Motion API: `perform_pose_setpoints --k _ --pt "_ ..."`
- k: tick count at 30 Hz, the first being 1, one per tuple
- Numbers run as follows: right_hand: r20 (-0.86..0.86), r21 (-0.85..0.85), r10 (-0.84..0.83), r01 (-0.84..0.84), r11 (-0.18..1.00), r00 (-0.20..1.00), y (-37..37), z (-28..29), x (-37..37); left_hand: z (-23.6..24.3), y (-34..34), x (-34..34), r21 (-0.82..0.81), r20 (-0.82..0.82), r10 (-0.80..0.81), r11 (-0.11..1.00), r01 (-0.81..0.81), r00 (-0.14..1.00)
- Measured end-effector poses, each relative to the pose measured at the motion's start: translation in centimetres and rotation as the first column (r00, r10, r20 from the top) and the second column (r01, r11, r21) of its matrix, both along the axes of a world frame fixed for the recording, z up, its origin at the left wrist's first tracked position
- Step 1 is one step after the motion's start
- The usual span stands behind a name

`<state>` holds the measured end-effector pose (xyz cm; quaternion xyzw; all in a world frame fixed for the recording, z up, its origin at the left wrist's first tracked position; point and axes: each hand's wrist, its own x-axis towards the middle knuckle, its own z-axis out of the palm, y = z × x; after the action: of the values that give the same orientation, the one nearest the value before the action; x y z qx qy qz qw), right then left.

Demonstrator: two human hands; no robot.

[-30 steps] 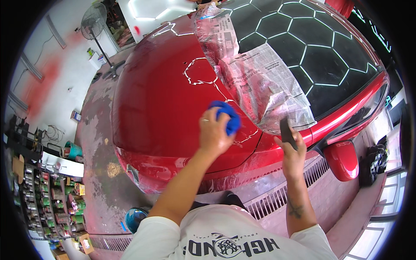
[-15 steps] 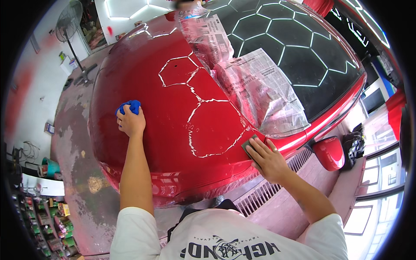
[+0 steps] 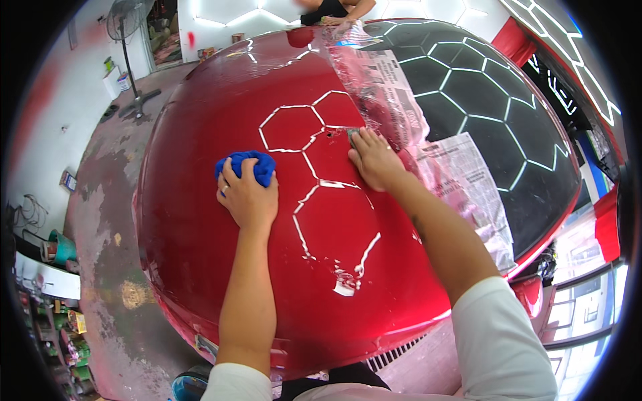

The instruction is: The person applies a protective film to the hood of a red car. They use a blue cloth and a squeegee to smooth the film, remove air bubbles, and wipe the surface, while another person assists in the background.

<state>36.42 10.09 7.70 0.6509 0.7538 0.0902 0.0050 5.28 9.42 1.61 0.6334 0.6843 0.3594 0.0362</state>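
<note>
Right hand [image 3: 378, 162] now farther up beside newspaper [image 3: 461, 160], clamped over greenish pad [image 3: 352, 136]; left hand [image 3: 250, 199] clamped on blue cloth [image 3: 267, 170], left of newspaper; likely fresh hood [image 3: 190, 207] stretch worked.

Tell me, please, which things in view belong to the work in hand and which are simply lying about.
In the work:
blue cloth, in the left hand
small flat pad, under the right hand
red hood
newspaper covering

Lying about:
standing fan
teal bucket
coiled cable
</note>
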Motion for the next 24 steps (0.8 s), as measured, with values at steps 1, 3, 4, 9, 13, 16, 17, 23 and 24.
perform_pose_setpoints --k 1,3,4,9,13,16,17,23,24 --pt "0.024 0.020 0.000 -0.001 1.000 1.000 3.1 0.0 0.4 0.0 0.1 0.2 0.014 -0.003 -0.007 1.000 0.007 1.000" --pt "0.039 0.025 0.000 -0.001 1.000 0.999 8.3 0.1 1.0 0.1 0.3 0.5 0.003 0.007 -0.003 1.000 0.003 1.000" --pt "0.040 0.030 -0.009 0.008 1.000 0.999 10.9 0.1 1.3 0.0 0.4 0.6 -0.003 0.009 0.000 1.000 0.000 1.000" --pt "-0.015 0.047 0.027 -0.026 0.999 1.000 22.0 -0.1 0.7 0.2 0.4 0.1 -0.047 0.010 0.012 0.999 -0.011 1.000" --pt "-0.040 0.056 0.011 -0.009 0.998 0.999 30.5 -0.1 2.6 -0.3 0.5 0.5 -0.004 0.019 -0.026 1.000 0.027 0.999" --pt "-0.071 -0.002 -0.003 0.003 1.000 0.997 34.7 0.1 4.8 -0.1 0.7 0.9 0.038 0.029 -0.045 0.998 0.044 0.999" --pt "-0.013 -0.024 -0.036 0.036 0.999 0.999 33.2 1.6 2.3 -0.3 0.6 0.4 0.041 0.038 -0.040 0.998 0.038 0.999" --pt "0.047 -0.008 0.155 -0.154 0.988 0.987 25.9 0.3 0.5 -0.3 0.3 -0.1 0.055 0.007 0.005 0.998 -0.006 1.000" --pt "-0.037 -0.024 0.133 -0.134 0.991 0.990 23.2 0.5 1.4 -0.3 0.5 0.4 0.057 0.013 -0.003 0.998 0.002 1.000"
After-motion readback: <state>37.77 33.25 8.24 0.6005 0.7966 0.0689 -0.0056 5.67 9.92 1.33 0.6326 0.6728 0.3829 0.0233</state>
